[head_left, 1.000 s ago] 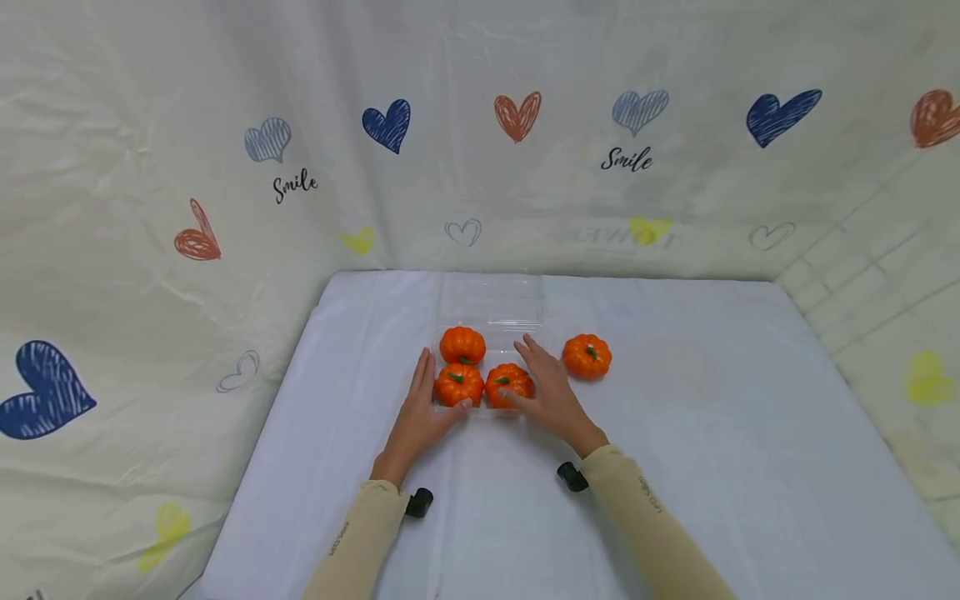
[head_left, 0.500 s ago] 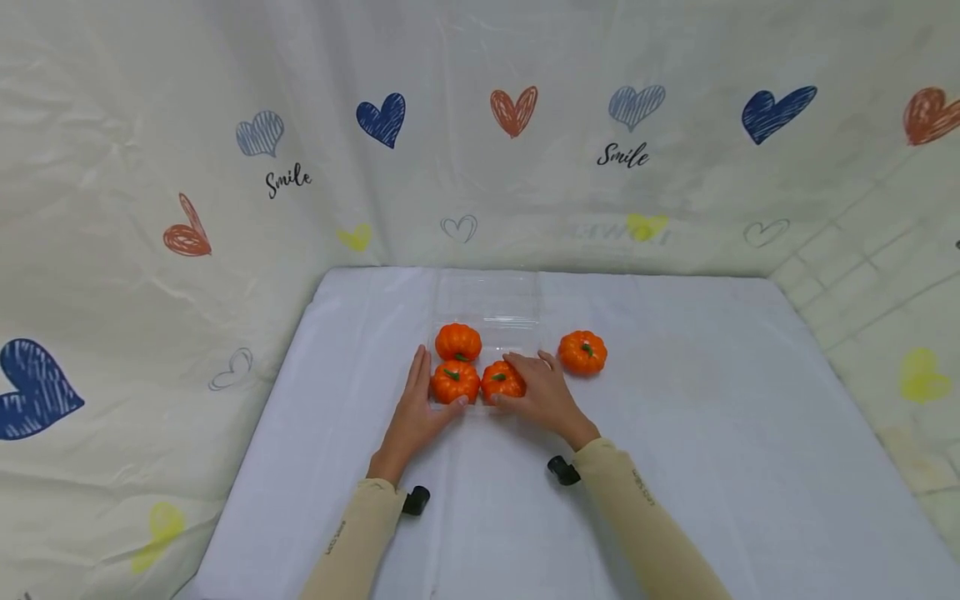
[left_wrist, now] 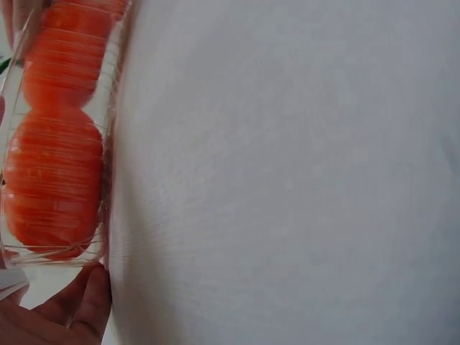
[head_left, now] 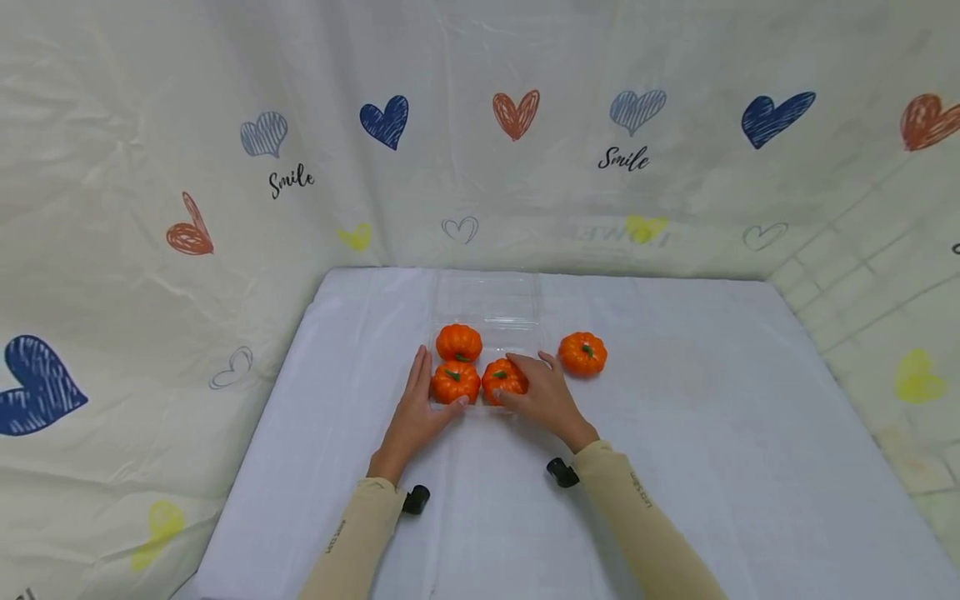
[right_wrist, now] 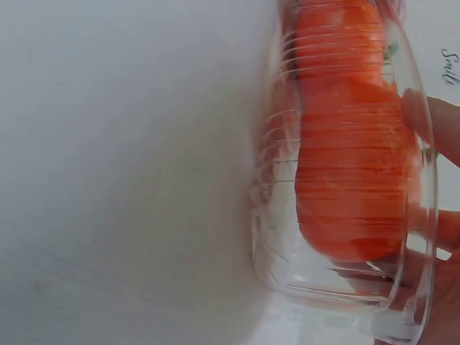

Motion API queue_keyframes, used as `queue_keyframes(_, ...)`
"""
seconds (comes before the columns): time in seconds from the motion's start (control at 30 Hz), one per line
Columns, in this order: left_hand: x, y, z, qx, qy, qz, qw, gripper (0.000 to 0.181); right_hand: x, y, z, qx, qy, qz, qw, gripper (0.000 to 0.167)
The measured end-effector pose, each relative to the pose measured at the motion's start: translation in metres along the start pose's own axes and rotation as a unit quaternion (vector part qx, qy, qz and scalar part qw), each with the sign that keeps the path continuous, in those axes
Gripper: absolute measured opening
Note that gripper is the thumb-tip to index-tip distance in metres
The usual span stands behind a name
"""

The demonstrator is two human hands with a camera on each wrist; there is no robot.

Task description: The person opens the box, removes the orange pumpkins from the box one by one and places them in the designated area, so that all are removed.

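Observation:
A clear plastic clamshell box [head_left: 517, 337] lies on the table with its lid [head_left: 487, 296] folded back. Inside are three small orange pumpkins: one at the back left [head_left: 459, 342], one at the front left [head_left: 455, 382], and one at the front right [head_left: 501, 379]. My left hand [head_left: 412, 417] rests against the box's left side with straight fingers, thumb at the front edge. My right hand [head_left: 551, 404] grips the front-right pumpkin, thumb in front and fingers behind. Through the box wall, the right wrist view shows this pumpkin [right_wrist: 352, 172] beside the fingers [right_wrist: 438, 129].
A fourth pumpkin [head_left: 582, 354] sits on the white-clothed table [head_left: 675, 433], right of the box. Behind hangs a pale sheet [head_left: 555, 183] printed with hearts. Black wrist cameras [head_left: 562, 472] sit under both sleeves.
My right hand's fingers have come in from spread and curled round the front-right pumpkin. The left hand stays against the box; the pumpkins keep their places.

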State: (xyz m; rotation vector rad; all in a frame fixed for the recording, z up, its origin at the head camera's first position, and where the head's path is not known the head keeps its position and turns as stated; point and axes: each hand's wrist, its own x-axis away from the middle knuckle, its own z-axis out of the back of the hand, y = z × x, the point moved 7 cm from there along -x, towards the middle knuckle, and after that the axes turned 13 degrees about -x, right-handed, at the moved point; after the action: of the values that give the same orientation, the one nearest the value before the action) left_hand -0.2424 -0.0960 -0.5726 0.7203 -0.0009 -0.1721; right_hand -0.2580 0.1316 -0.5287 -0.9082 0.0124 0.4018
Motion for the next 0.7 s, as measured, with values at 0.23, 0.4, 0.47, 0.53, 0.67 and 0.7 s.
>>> queue_keyframes(0.23,0.000,0.000,0.002,0.002,-0.004,0.007,1.0000,0.113,0.000,0.001,0.010,-0.095,0.006,-0.042,0.9945,0.073)
queue_keyframes(0.4,0.001,0.001,0.002,0.001,-0.005,0.010,0.9999,0.112,0.002,-0.008,0.023,-0.117,0.034,-0.021,0.9924,0.073)
queue_keyframes(0.47,0.001,0.001,0.002,0.001,-0.005,0.010,0.9999,0.112,0.003,-0.010,0.028,-0.123,0.045,-0.018,0.9912,0.072)
queue_keyframes(0.53,0.002,0.001,0.002,-0.002,-0.004,0.010,0.9999,0.112,0.006,-0.010,0.032,-0.131,0.052,-0.021,0.9899,0.072)
queue_keyframes(0.67,0.001,0.001,0.000,-0.006,-0.001,0.012,0.9999,0.112,0.012,-0.008,0.040,-0.137,0.061,-0.030,0.9882,0.072)
queue_keyframes(0.7,0.001,0.001,0.000,-0.005,0.000,0.012,0.9999,0.112,0.014,-0.007,0.041,-0.136,0.064,-0.030,0.9881,0.071)
